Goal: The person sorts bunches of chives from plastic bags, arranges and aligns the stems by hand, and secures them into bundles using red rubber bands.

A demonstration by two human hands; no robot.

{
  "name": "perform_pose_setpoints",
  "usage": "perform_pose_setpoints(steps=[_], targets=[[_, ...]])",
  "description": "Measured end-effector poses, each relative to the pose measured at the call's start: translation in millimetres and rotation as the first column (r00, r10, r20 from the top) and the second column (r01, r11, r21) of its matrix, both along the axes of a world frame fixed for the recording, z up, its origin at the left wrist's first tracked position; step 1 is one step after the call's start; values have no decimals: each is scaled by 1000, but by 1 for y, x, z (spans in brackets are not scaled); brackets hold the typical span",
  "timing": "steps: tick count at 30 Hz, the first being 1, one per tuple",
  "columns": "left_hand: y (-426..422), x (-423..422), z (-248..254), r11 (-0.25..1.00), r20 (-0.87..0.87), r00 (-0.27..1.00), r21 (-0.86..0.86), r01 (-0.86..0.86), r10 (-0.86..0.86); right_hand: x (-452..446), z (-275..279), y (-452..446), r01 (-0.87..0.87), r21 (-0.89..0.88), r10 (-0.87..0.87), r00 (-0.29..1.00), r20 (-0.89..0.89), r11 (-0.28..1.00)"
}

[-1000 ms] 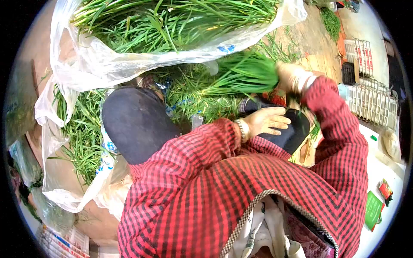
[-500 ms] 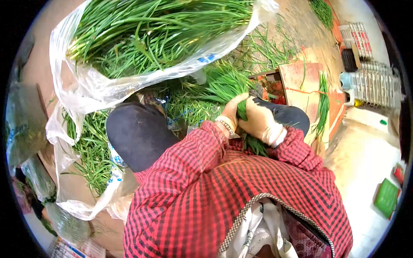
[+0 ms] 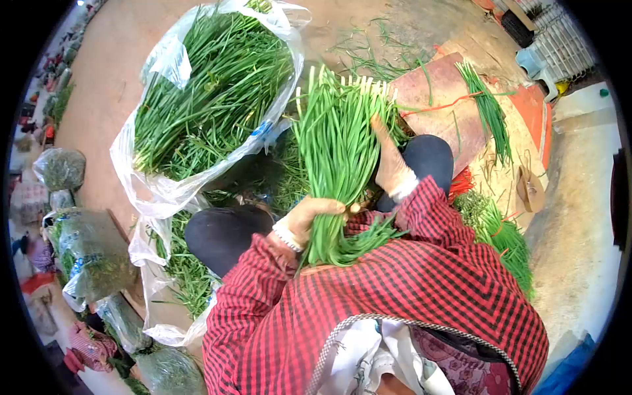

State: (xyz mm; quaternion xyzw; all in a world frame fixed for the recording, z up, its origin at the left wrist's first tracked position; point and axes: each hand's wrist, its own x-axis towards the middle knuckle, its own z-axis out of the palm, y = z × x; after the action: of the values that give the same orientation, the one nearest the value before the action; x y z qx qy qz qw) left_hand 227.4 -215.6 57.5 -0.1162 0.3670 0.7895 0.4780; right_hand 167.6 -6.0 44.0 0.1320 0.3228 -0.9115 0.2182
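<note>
I had the left hand [image 3: 308, 218] closed round the green bunch [image 3: 337, 141], its pale ends [image 3: 366, 84] pointing forward; the right hand [image 3: 394, 168] touched its right side, grip unclear.

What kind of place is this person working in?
Probably a produce packing shed or wholesale market: a big plastic bag brims with leafy greens, tied green bundles lie at the right, and more filled bags line the left.

Most fingers of the left hand [image 3: 311, 216] are hidden behind the green bundle [image 3: 339, 141].
</note>
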Motion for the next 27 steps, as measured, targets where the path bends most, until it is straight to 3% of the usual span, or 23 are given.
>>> perform_pose_setpoints(steps=[3,5,6,7,9,10,11,12,13,14,15,17,18,19,21,22,23,24,26,27], targets=[[-28,2,32,986,-143,989,-168,20,-44,-23,33,0,199,40,-188,963,-195,979],[-45,6,58,960,-278,957,-282,1,-83,-38,32,2,287,36,-281,952,-118,957],[-59,5,64,940,-308,935,-335,66,-175,-33,53,-5,299,65,-284,942,-179,952],[-68,10,73,918,-342,926,-397,12,-160,-46,40,-3,384,19,-377,914,-149,923],[-87,21,93,906,-330,936,-422,-29,-124,-54,43,3,71,-138,-98,975,-199,988],[-100,26,102,870,-304,924,-491,55,-230,-60,37,-3,65,-90,-85,967,-241,994],[-98,37,114,853,-393,892,-522,-15,-225,-65,32,-6,-82,-19,79,991,-108,996],[-100,49,119,856,-366,914,-515,-44,-173,-62,23,-11,-50,322,98,986,-133,945],[-104,61,121,858,-338,934,-509,-75,-119,-58,14,-19,-7,625,129,980,-150,781],[-112,73,119,846,-228,967,-533,-24,-116,-44,25,-24,131,705,238,885,-400,697],[-113,88,114,833,-180,982,-551,-51,-58,-44,14,-22,126,806,380,833,-403,578],[-105,108,106,870,-133,987,-472,-139,86,-46,-12,-35,176,706,269,840,-471,686],[-105,117,96,888,-98,982,-420,-185,158,-54,-15,-35,115,796,314,878,-360,594],[-107,125,81,883,-196,971,-422,-206,133,-63,-17,-34,47,870,343,907,-242,491],[-113,141,57,924,-6,978,-326,-199,209,-74,-22,-37,163,919,210,945,-249,359],[-116,146,52,924,-4,978,-327,-197,207,-81,-26,-26,289,872,146,918,-369,394],[-119,151,48,928,-11,975,-307,-213,220,-106,-46,-9,228,878,54,960,-275,420],[-123,156,45,930,-18,972,-286,-230,235,-101,-9,5,240,942,-32,970,-239,233],[-129,168,42,929,-29,961,-248,-273,275,-140,-40,57,349,785,-275,932,-235,511],[-131,173,41,927,-37,954,-229,-297,297,-137,-27,80,347,785,-209,938,-277,513]])
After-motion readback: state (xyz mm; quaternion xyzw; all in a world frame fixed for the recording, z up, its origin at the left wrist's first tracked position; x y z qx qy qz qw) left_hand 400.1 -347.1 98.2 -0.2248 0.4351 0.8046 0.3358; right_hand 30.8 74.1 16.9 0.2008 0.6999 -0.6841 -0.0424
